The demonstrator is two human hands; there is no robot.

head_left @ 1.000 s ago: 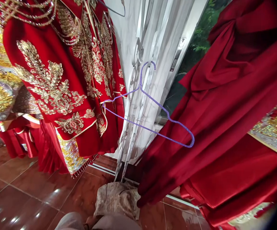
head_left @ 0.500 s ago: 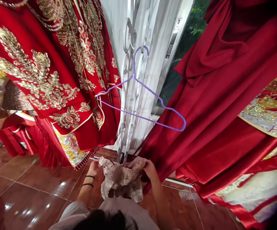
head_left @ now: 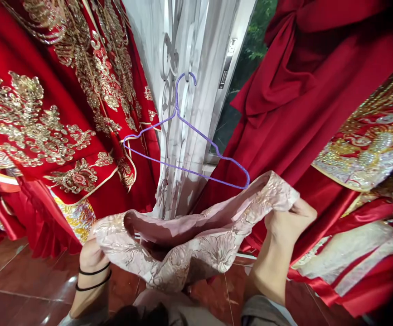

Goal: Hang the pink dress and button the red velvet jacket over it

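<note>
pink raised-floral garment (head_left: 213, 253) sags in a curve between left hand (head_left: 92, 252) and right hand (head_left: 290, 222), both gripping its edges.

Left hand (head_left: 92, 252): closed in a grip, fingers largely hidden | Left forearm (head_left: 88, 301): below those fingers, angled up to them | Right hand (head_left: 293, 219): also gripping, wrist bent, well apart from the left fingers and higher in view | Right forearm (head_left: 267, 274): slanted, below its fingers

Bright light glares white on the floor tiles (head_left: 29, 280), and the right edge fades to black.
</note>
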